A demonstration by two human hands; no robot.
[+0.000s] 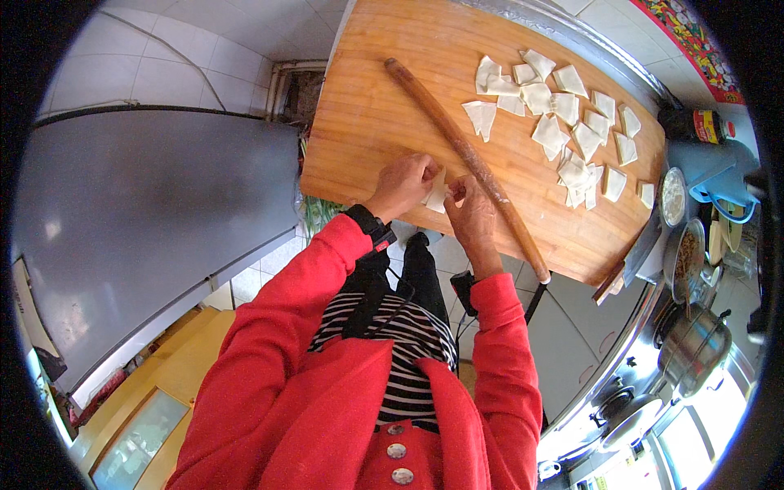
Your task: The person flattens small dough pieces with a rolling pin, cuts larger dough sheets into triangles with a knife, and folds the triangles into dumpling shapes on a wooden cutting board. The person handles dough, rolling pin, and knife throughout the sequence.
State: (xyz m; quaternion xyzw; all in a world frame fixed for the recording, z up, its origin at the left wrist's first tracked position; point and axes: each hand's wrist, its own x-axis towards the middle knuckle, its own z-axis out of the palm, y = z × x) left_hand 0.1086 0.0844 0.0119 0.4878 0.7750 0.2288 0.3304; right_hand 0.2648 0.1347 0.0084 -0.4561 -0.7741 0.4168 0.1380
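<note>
A small pale piece of rolled dough point(437, 195) is between my two hands at the near edge of the wooden board point(361, 116). My left hand point(403, 180) pinches its left side with curled fingers. On the other side, the fingertips of my right hand point(473, 211) close on its right edge. Part of the piece is hidden behind the fingers. Just beyond my right hand, a long floured rolling pin point(468, 153) lies diagonally across the board. Several cut dough pieces point(536, 98) are scattered past it, some overlapping.
At the board's right end lies a cleaver point(637, 257) with a wooden handle. Beside it stand a bowl of white powder point(673, 196) and a bowl of brown filling point(685, 260). A steel pot point(695, 349) is farther right. A grey panel point(165, 233) rises at left.
</note>
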